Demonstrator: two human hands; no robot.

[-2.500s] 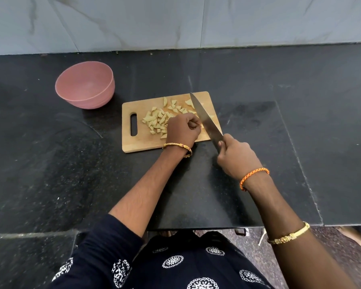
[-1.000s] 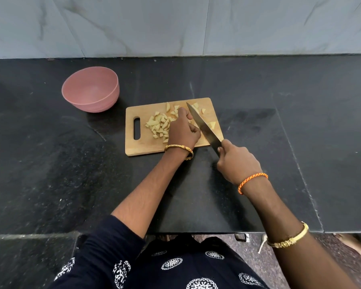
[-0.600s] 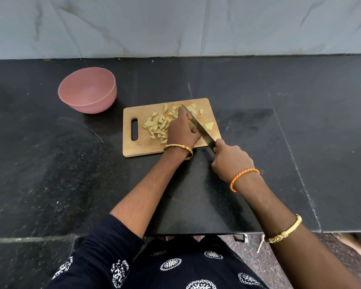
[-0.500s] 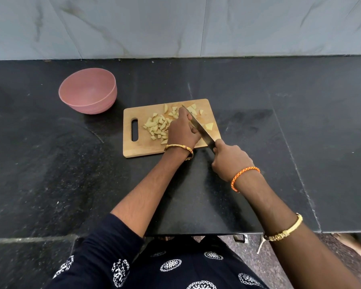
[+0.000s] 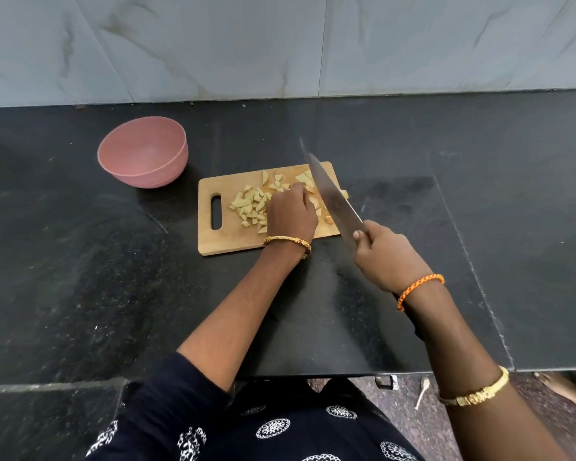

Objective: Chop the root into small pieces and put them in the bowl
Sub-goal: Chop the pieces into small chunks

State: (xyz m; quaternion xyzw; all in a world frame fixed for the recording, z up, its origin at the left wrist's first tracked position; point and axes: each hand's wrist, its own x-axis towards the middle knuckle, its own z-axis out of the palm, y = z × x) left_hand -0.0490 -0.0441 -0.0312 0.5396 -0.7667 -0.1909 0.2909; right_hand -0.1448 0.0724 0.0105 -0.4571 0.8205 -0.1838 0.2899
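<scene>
Head view, near to far. Nearest: right hand (image 5: 384, 257) wrapped tight round knife (image 5: 333, 197) handle, blade raised clear of cutting board (image 5: 213, 241) and angled over its right end; some blur on blade, so exact height not judged. Next: left hand (image 5: 291, 212) knuckles up on board, fingers curled down onto something beneath; whether an uncut stub of root sits under it cannot be told, being hidden by the hand. Beyond and left of that hand: heap of chopped pieces (image 5: 250, 204), pale, mostly small; further loose ones near board's far edge and right end, a few of these looking larger. Board lying on black tabletop (image 5: 80, 277). Farthest: pink bowl (image 5: 143, 151), well apart from board to far left, upright, nothing visible inside.

Step in hand, as judged: chopping, late stage; transfer to bowl not yet begun.

Next move calls for: blade brought down just beside left fingertips, fingers kept tucked back; larger bits at right end cut again; afterwards pieces gathered and carried or scraped across to bowl without spilling onto tabletop.
</scene>
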